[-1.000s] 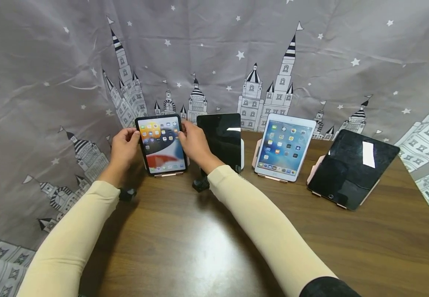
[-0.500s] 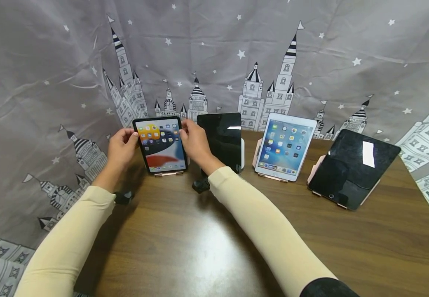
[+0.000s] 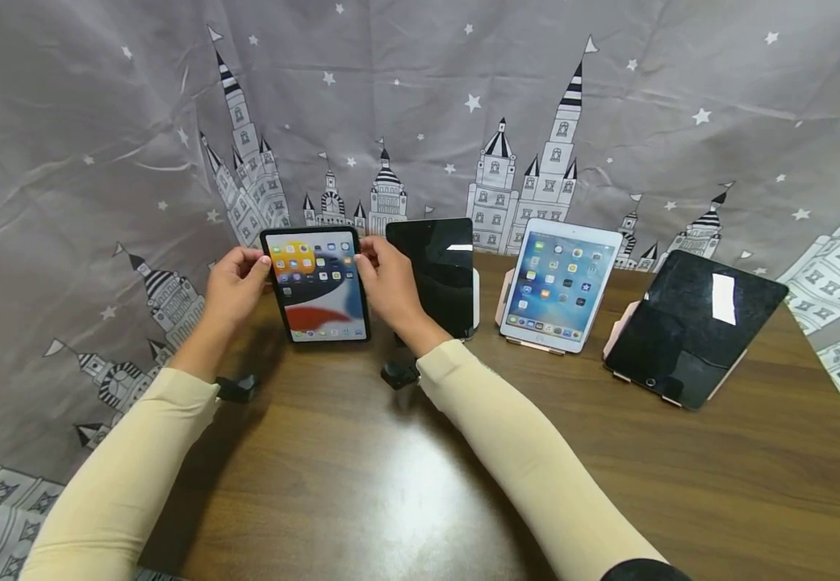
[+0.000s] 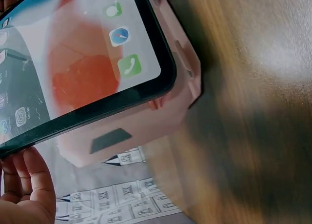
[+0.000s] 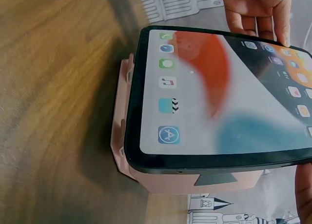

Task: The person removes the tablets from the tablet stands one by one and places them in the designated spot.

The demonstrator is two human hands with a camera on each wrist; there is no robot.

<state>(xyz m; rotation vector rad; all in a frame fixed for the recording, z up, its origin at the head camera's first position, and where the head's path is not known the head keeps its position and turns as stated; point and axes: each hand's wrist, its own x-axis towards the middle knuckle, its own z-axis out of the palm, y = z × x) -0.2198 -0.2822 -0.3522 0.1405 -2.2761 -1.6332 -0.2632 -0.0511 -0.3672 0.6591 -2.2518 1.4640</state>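
wooden table (image 3: 361, 452); hands (image 3: 234, 286) (image 3: 390, 282) hold tablet (image 3: 316, 286)

Plain cream forearm sleeves (image 3: 528, 452)

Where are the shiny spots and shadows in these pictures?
Head view: white glare on the table, another on the rightmost black tablet, a shadow beside the left sleeve; left wrist view: pale glare at upper right; right wrist view: a shadow beside the pink stand.
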